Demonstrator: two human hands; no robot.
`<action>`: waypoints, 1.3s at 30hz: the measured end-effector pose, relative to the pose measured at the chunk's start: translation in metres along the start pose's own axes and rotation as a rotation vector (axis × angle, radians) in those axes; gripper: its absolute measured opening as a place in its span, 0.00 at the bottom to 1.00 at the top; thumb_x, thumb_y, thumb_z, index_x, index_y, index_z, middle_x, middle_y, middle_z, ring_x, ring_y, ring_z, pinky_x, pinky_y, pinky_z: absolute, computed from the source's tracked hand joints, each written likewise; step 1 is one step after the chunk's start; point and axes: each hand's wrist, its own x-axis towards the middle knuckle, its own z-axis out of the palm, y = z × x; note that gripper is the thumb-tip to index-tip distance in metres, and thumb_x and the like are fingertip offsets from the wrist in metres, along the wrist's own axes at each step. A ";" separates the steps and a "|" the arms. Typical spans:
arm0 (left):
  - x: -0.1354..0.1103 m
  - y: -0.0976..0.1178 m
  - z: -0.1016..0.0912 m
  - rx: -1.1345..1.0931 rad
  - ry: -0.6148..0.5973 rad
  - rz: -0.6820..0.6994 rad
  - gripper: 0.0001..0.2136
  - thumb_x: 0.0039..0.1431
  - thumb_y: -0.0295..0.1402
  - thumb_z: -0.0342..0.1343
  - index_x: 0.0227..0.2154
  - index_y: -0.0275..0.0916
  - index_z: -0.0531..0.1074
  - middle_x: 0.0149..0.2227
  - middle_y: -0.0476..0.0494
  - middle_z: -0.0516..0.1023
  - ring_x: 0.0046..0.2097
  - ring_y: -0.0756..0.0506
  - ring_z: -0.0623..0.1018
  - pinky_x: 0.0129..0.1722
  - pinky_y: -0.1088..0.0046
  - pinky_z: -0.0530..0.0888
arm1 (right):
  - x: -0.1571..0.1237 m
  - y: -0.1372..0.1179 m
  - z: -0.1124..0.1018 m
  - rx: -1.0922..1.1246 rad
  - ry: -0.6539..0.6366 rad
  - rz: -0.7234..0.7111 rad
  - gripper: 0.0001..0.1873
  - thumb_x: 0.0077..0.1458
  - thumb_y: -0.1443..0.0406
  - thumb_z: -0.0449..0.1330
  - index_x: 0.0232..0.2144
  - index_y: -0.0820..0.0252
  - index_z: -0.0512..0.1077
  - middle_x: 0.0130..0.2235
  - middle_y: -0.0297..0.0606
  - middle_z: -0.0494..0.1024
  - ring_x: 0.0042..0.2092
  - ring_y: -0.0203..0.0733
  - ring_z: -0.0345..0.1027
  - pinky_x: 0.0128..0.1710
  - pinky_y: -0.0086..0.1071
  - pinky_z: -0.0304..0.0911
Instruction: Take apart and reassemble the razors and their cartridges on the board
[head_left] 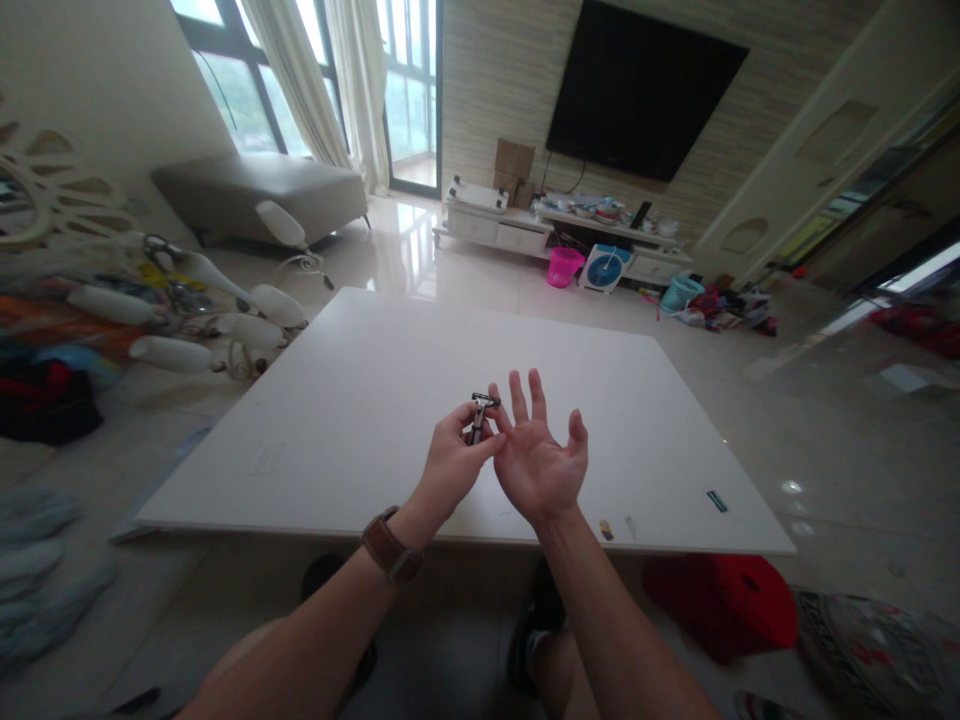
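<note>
My left hand (459, 450), with a brown watch strap on its wrist, is closed around the handle of a safety razor (477, 420). The razor's head points up and away from me, beside the fingers of the other hand. Palm up and fingers spread, my right hand (541, 460) holds nothing. Its little-finger side touches or nearly touches my left fingertips. Both hands are above the near part of a white table (360, 400). Near the table's front edge lie a small yellow and dark item (606, 530), a small clear piece (631, 526) and a dark green strip (717, 501).
A red stool (724, 605) stands under the table's right front corner, with a printed bag (877, 650) beside it. White lamp arms (247, 325) reach near the left edge. Beyond the table are a pink basket (564, 267), a box fan (606, 267) and a TV cabinet (495, 228).
</note>
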 end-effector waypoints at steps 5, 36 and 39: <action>0.001 -0.002 -0.001 -0.005 0.000 0.005 0.13 0.46 0.30 0.66 0.36 0.37 0.74 0.25 0.55 0.67 0.22 0.57 0.61 0.22 0.80 0.60 | 0.000 0.000 0.000 -0.001 -0.007 -0.002 0.30 0.60 0.44 0.47 0.60 0.41 0.66 0.68 0.25 0.59 0.69 0.47 0.51 0.69 0.53 0.45; 0.002 -0.003 -0.001 -0.007 0.016 0.001 0.14 0.44 0.30 0.67 0.36 0.37 0.75 0.26 0.54 0.70 0.24 0.55 0.64 0.24 0.79 0.63 | 0.000 -0.001 0.003 -0.035 0.019 -0.008 0.30 0.58 0.44 0.49 0.59 0.41 0.67 0.68 0.26 0.59 0.68 0.48 0.52 0.66 0.54 0.53; 0.001 -0.002 -0.001 0.000 0.018 -0.004 0.14 0.44 0.30 0.67 0.36 0.37 0.75 0.26 0.54 0.70 0.23 0.55 0.64 0.24 0.79 0.63 | 0.000 -0.001 0.002 -0.055 0.026 -0.010 0.31 0.59 0.43 0.47 0.60 0.42 0.66 0.69 0.26 0.58 0.69 0.47 0.52 0.67 0.53 0.51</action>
